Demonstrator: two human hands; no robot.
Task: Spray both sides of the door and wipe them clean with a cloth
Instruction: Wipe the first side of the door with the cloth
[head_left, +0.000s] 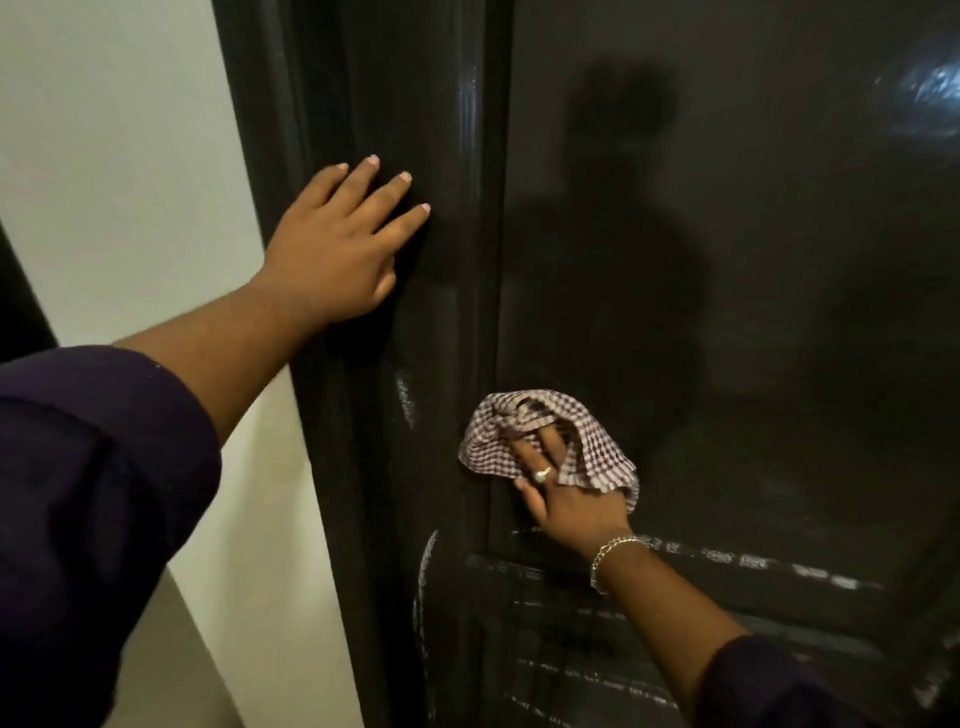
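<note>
Pressing cloth (550, 441) on seemingly wet door (753, 312).

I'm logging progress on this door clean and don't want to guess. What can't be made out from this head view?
- Spray bottle: nowhere in the frame.
- Other side of the dark glossy door: faces away from the camera.
- Door's top and bottom: cut off by the frame edges.
- Right hand's fingertips: buried in the bunched brown-and-white checked cloth.
- Left hand's palm: flat against the dark door frame, so contact is hidden.
</note>
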